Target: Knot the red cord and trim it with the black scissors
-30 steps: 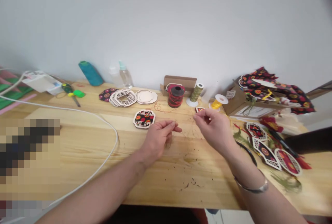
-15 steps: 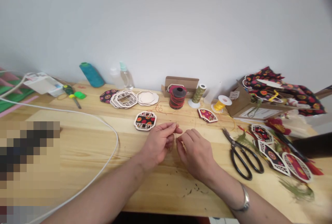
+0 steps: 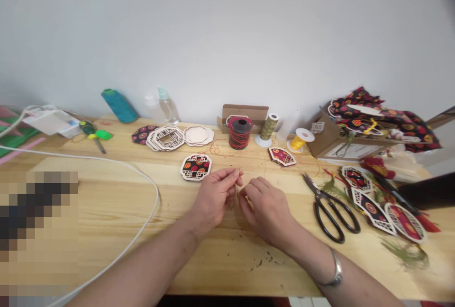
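Over the middle of the table, my left hand [image 3: 217, 193] is closed in a pinch, thumb against forefinger. A fine thread [image 3: 235, 198] runs down by its fingers, thin and hard to make out. Close beside it, my right hand [image 3: 265, 207] is curled with its fingertips pinched together on the same thread; the tips are partly hidden. Just behind my left hand lies a wooden-framed floral ornament [image 3: 195, 167] with black, red and orange fabric. Black-handled scissors [image 3: 330, 210] rest open to the right of my right hand.
Behind stand a red cord spool [image 3: 240, 135], an olive thread cone [image 3: 269, 128] and a yellow spool [image 3: 300, 141]. Wooden frames [image 3: 165, 139] lie back left. A cardboard box [image 3: 323, 139] and several finished ornaments [image 3: 373, 210] sit right. A white cable [image 3: 155, 198] curves at left.
Both hands keep their pinched pose close together, with hardly any movement. The whole view has shifted slightly, so the table things appear a little further left.
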`<state>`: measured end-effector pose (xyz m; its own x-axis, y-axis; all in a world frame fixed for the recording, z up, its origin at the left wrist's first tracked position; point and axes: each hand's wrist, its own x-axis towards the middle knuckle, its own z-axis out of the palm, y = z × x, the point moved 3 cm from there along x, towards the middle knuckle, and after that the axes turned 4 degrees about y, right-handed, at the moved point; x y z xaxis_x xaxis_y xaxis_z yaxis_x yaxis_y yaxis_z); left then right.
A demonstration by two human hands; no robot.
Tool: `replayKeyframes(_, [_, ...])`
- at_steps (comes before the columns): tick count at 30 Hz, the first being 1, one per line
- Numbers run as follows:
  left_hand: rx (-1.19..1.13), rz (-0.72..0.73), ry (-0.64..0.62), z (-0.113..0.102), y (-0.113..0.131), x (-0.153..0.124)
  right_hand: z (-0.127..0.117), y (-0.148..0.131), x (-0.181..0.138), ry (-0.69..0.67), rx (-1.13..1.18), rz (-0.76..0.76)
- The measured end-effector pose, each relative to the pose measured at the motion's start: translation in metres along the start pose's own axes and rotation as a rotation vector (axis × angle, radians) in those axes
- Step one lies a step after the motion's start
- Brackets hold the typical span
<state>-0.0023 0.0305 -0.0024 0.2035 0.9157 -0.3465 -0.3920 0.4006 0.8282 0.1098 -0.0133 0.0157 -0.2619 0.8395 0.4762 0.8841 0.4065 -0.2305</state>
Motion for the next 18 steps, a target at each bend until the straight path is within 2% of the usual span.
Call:
replayKeyframes(4, [0.023, 0.043, 0.025, 0.001, 0.002, 0.000, -0.007, 0.019, 0.008, -0.063, 0.263, 0.315])
replayKeyframes(6, [0.029, 0.048, 0.030, 0.002, 0.002, 0.000, -0.008, 0.031, 0.012, -0.048, 0.442, 0.470])
replayKeyframes(8, [0.031, 0.047, 0.033, 0.002, 0.003, 0.000, -0.008, 0.039, 0.015, -0.002, 0.604, 0.556])
replayKeyframes(12, [0.032, 0.041, 0.026, 0.002, 0.001, 0.000, -0.009, 0.042, 0.016, 0.088, 0.712, 0.566])
replayKeyframes(18, [0.071, 0.024, -0.008, 0.003, -0.002, 0.000, -0.009, 0.037, 0.017, 0.151, 0.668, 0.435])
